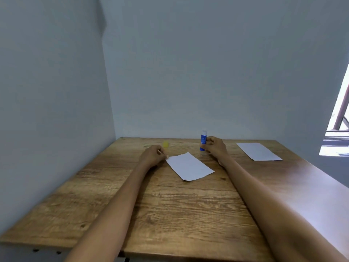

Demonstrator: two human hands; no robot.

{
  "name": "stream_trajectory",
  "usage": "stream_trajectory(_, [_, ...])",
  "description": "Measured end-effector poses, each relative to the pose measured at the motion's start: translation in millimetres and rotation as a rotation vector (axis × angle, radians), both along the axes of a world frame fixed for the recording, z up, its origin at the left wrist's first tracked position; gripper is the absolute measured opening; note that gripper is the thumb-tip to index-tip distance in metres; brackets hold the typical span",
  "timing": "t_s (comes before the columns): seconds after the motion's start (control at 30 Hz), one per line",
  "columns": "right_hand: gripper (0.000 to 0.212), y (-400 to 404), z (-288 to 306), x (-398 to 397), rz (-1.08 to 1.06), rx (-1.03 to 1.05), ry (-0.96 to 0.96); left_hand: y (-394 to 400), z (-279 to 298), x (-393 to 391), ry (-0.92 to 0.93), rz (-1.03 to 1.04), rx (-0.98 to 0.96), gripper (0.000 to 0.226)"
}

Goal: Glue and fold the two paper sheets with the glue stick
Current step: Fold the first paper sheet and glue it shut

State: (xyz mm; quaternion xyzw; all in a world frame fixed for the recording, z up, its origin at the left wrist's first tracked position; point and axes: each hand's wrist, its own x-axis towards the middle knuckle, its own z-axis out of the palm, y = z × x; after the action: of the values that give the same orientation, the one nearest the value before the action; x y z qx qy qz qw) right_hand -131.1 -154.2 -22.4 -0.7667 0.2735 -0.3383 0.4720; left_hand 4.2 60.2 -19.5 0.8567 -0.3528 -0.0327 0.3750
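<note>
A small white paper sheet lies flat in the middle of the wooden table. My left hand rests at its far left corner, fingertips pinching that corner. A blue glue stick with its white tip exposed stands upright behind the sheet, and my right hand is closed around its right side. A second white sheet lies flat at the far right of the table, apart from both hands. A small yellow cap sits just beyond my left hand.
Grey walls close off the table at the left and the back. A window opening shows past the table's right edge. The table's front edge runs close under my forearms.
</note>
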Motion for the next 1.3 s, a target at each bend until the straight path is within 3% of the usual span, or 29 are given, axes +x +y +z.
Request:
stream_trajectory(0.13, [0.038, -0.3, -1.0, 11.3, 0.008, -0.060, 0.059, 2.7, 3.4, 7.5, 0.091, -0.062, -0.046, 0.007])
stream_trajectory(0.4, [0.035, 9.3, 3.4, 7.3, 0.035, -0.034, 0.012, 10.9, 16.6, -9.6, 0.212, -0.198, 0.104, 0.012])
stream_trajectory(0.5, [0.039, 14.9, 7.4, 6.8, 0.053, 0.022, -0.037, 17.3, 16.4, -6.7, 0.193, -0.236, 0.088, 0.007])
stream_trajectory(0.63, [0.039, 28.3, 12.3, 7.8, 0.099, 0.037, -0.063, 23.6, 14.3, 7.9, -0.076, -0.303, -0.026, 0.013])
stream_trajectory(0.8, [0.037, 52.7, 16.9, 8.7, 0.205, 0.018, -0.058, 22.0, 6.3, 5.6, -0.042, -0.465, 0.098, 0.015])
stream_trajectory(0.97, [0.029, 66.9, 14.8, 4.3, 0.280, 0.046, -0.049, 25.1, 5.0, 2.2, -0.085, -0.403, 0.081, 0.011])
stream_trajectory(1.3, [0.036, 62.2, 5.1, -0.8, 0.298, 0.122, -0.043, 29.4, 7.0, -13.7, -0.054, -0.367, 0.037, 0.007])
